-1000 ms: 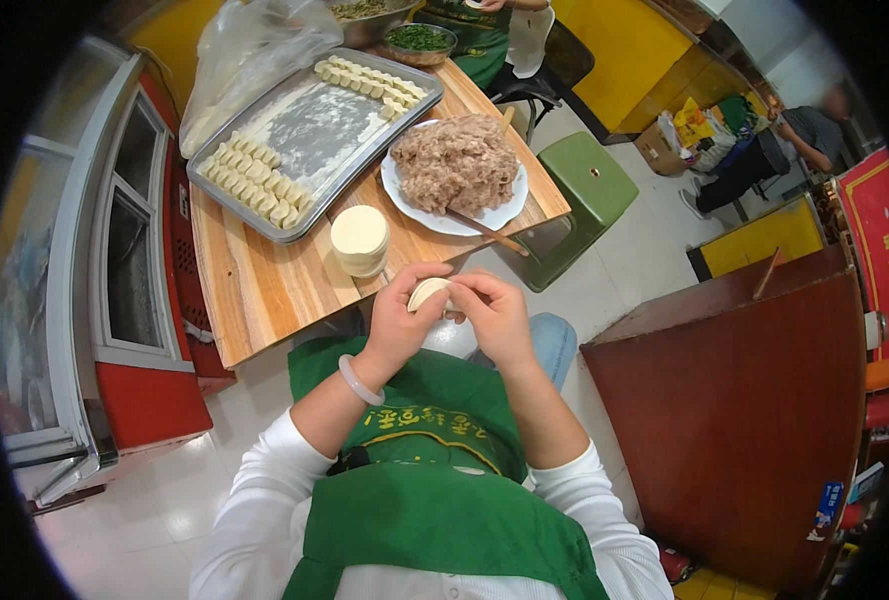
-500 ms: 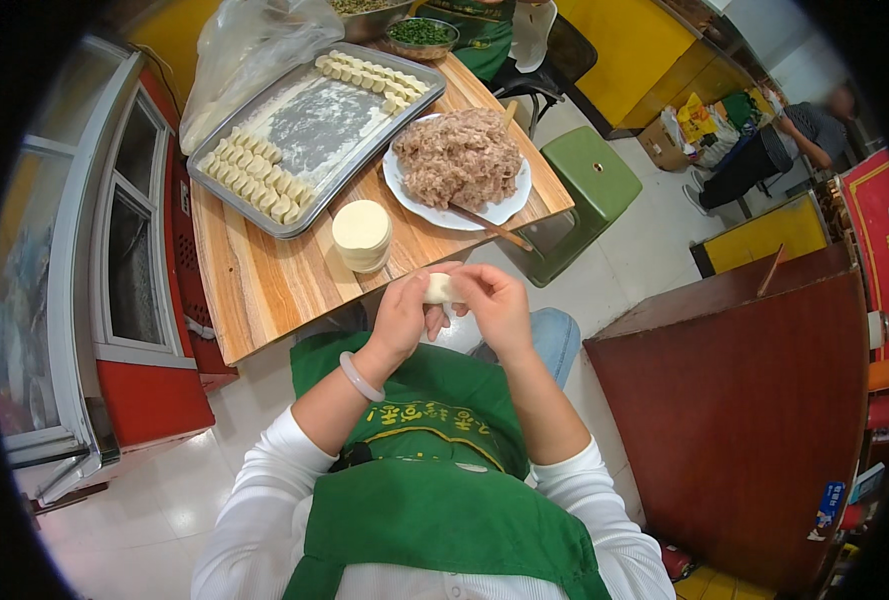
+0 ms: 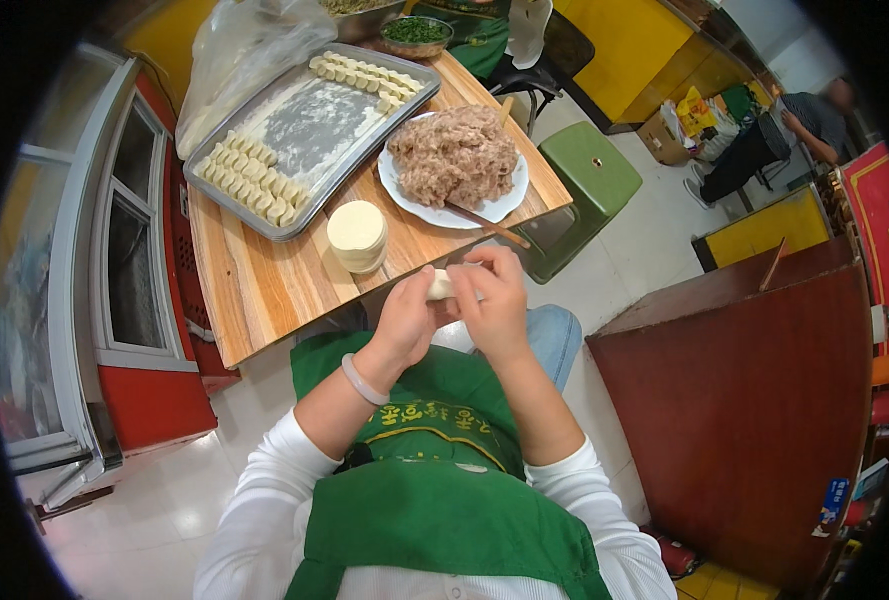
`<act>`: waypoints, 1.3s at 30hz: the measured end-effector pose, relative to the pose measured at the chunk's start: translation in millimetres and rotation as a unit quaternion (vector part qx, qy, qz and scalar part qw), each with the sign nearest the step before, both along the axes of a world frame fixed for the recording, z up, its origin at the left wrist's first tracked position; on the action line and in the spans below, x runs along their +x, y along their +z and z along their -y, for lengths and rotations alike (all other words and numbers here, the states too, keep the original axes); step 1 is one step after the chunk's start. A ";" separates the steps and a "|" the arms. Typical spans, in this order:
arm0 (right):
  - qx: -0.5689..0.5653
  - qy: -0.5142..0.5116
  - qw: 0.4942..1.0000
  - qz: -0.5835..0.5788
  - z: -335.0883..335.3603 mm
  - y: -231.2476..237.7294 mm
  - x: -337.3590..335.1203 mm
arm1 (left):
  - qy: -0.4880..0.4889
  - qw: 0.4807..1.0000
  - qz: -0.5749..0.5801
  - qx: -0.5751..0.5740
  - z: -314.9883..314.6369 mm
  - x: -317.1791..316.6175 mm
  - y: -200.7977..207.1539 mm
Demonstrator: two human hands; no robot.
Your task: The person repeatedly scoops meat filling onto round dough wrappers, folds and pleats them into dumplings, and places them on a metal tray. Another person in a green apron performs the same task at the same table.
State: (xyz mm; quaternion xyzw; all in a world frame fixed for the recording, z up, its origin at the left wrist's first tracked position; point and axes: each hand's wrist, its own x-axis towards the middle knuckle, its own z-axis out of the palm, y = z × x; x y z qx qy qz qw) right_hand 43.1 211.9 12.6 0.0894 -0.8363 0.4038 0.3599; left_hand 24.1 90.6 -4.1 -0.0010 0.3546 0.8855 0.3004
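Note:
A pale dumpling (image 3: 440,286) is pinched between my two hands, just off the near edge of the table. My left hand (image 3: 405,313) grips its left side, and a light bangle circles that wrist. On the other side my right hand (image 3: 494,303) presses the dough with thumb and fingers, covering part of it. Close beyond them stands a stack of round dough wrappers (image 3: 357,235). Ground meat filling (image 3: 454,153) is heaped on a white plate (image 3: 393,185), with a wooden stick (image 3: 488,226) resting on the rim. Rows of shaped dumplings (image 3: 249,178) lie on a floured metal tray (image 3: 304,208).
The wooden table (image 3: 254,300) fills the upper left. At its far end are a bowl of chopped greens (image 3: 414,33) and a clear plastic bag (image 3: 239,75). A green stool (image 3: 594,175) stands right of it. A dark red cabinet (image 3: 734,410) blocks the right side.
My right fingers have shifted along the dumpling and now cover more of it, with the hand lifted slightly. Both hands still hold the dumpling in nearly the same place.

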 end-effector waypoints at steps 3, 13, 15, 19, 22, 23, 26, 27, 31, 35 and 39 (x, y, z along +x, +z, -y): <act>-0.310 0.085 0.936 0.145 -6.7 -9.9 0.2 | 0.039 0.990 0.115 -0.072 -7.0 2.9 21.9; -0.545 0.235 0.743 0.311 9.6 -8.8 8.0 | 0.074 0.988 -0.094 -0.096 -10.2 1.8 -22.3; -0.547 0.236 0.737 0.319 10.3 -8.9 6.4 | 0.111 0.982 -0.106 -0.111 -13.3 3.7 -21.0; -0.550 0.236 0.733 0.324 13.5 -6.8 2.3 | 0.100 0.980 -0.123 -0.124 -13.2 8.0 -13.8; -0.508 0.279 0.739 0.342 6.5 -10.3 2.0 | 0.081 0.985 -0.099 -0.116 -12.5 9.5 -8.6; -0.507 0.284 0.736 0.346 5.0 -10.4 1.3 | 0.061 0.989 -0.073 -0.111 -10.6 9.6 -7.3; -0.506 0.277 0.728 0.371 4.9 -4.7 0.9 | 0.051 0.993 -0.031 -0.106 -11.7 12.3 15.1; -0.504 0.265 0.726 0.385 6.9 4.4 1.2 | 0.058 0.992 -0.025 -0.107 -12.5 13.1 22.2; -0.479 0.260 0.763 0.347 13.0 6.9 -1.8 | 0.105 0.968 -0.142 -0.180 -12.6 14.4 8.0; -0.536 0.331 0.755 0.179 28.2 2.1 1.3 | 0.234 0.842 -0.370 -0.316 -19.8 20.5 -4.5; -0.539 0.386 0.736 0.136 29.6 12.8 3.9 | 0.268 0.814 -0.401 -0.323 -20.3 28.3 11.3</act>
